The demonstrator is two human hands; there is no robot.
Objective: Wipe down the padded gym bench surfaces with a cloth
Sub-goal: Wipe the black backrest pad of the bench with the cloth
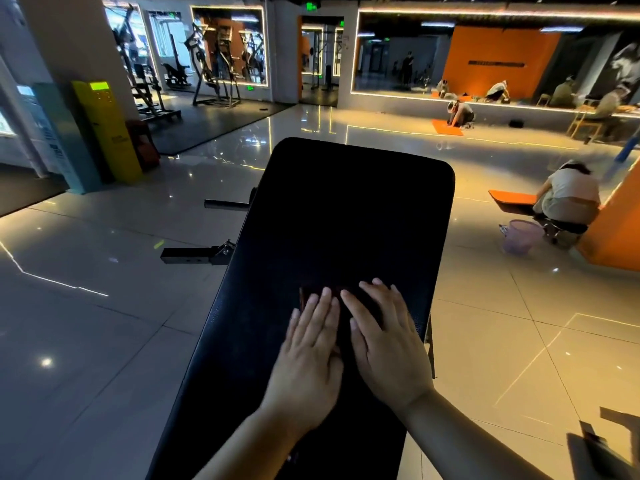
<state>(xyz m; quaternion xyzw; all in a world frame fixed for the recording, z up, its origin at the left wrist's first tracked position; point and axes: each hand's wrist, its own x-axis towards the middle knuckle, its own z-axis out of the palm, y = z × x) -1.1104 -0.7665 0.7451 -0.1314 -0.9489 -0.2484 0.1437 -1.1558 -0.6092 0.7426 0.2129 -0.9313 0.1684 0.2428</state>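
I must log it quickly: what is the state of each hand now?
Left hand: open, fingers straight, pressing flat on the dark cloth on the bench pad.
Right hand: open, pressing flat on the same cloth.

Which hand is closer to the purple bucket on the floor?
Right. The right hand rests on the right half of the bench, toward the purple bucket; the left hand rests beside it, farther away.

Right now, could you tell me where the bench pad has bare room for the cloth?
The bench pad is bare from the fingers to its rounded far edge, and left of the left hand. It is crowded where that and the right hand press the cloth.
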